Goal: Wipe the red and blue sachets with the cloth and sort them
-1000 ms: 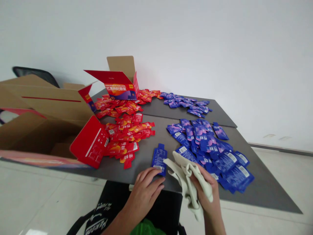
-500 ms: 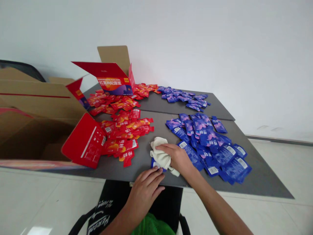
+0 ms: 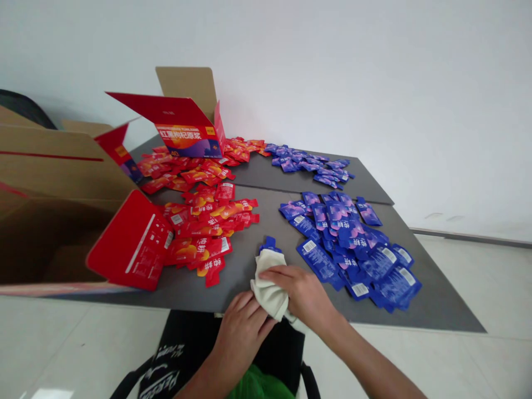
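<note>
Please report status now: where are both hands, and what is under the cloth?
Right hand on off-white cloth; left hand at its lower edge. Blue sachet partly under the cloth, on grey table. Blue sachet pile to the right.

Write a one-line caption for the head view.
The left hand and right hand hold a pale cloth over a blue sachet, between red sachets and blue sachets.

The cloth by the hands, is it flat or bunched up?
Bunched up: the pale cloth shows crumpled folds, squeezed between left hand and right hand.
</note>
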A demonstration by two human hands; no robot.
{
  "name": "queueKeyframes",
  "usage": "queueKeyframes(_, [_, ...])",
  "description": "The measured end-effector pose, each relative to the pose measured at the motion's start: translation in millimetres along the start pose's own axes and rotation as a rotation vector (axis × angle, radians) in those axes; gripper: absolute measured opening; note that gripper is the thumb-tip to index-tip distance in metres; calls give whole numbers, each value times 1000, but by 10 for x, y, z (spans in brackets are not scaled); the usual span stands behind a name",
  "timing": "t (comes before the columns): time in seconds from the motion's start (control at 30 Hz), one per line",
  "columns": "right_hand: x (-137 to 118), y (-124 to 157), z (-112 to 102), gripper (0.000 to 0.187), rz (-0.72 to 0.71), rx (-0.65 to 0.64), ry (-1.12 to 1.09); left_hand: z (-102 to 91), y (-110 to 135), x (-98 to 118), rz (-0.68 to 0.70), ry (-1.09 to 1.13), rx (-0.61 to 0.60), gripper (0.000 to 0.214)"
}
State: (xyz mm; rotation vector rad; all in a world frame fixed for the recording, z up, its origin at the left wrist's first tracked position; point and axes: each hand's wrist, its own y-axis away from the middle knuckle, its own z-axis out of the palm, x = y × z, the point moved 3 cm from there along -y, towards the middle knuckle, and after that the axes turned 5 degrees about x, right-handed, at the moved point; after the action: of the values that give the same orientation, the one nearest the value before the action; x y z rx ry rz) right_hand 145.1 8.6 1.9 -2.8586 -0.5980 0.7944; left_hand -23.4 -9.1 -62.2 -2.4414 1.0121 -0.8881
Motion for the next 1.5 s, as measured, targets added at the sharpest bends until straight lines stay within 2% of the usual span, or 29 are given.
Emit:
queueKeyframes(0.1, [219,-325,37,51,60,53,46,-11,-31,-3,2,26,-10,33])
queueKeyframes(0.23, [388,-689,-103,54,105,114,160,-21,-52,-12,-6,56,-1,33])
queueKeyframes(0.3, [317,-639,-191,53,97,164,149,-22,-44,-15,-14,78,16,32])
queueKeyframes(0.4, [83,-303,-229,53,57,191,77,-16,-20,-17,-21,93,38,30])
queueKeyframes(0.47, [-55,-67,-158,53,26,99,45,-12,-8,-17,-20,77,45,21])
queueKeyframes(0.53, [-94,45,-57,54,28,20,18,-13,-7,-20,-18,56,40,11])
queueKeyframes(0.6, [-13,-24,23,54,63,9,2,-18,-18,-24,-20,57,23,12])
queueKeyframes(0.67, [147,-241,47,54,99,54,18,-28,-33,-28,-22,79,9,19])
queueKeyframes(0.77, [359,-599,-27,55,141,111,116,-41,-49,-27,-14,108,9,23])
queueKeyframes(0.83, [375,-680,-121,54,156,144,159,-39,-46,-26,-20,105,12,22])
queueKeyframes(0.9, [268,-574,-199,53,146,172,141,-33,-33,-18,-25,99,14,22])
queueKeyframes(0.97, [93,-341,-217,54,121,164,88,-29,-17,-8,-34,89,16,19])
queueKeyframes(1.03, [-65,-112,-157,57,89,82,44,-34,-7,0,-40,78,21,13])
queueKeyframes(1.1, [-121,-12,-61,58,85,14,-1,-45,-9,-1,-46,74,16,10])
queueKeyframes(1.17, [-44,-94,16,56,114,13,-25,-58,-23,-8,-43,84,1,12])
queueKeyframes(1.23, [114,-310,32,56,147,58,0,-69,-41,-16,-31,98,-14,18])
queueKeyframes(1.3, [259,-539,-18,58,174,91,72,-74,-51,-23,-17,101,-21,22])
queueKeyframes(1.37, [306,-651,-116,58,193,127,133,-74,-49,-27,-18,95,-17,21])
queueKeyframes(1.43, [227,-580,-209,55,189,166,132,-69,-38,-26,-23,94,-3,22])
queueKeyframes(1.5, [64,-369,-243,54,156,168,77,-60,-23,-22,-31,96,3,21])
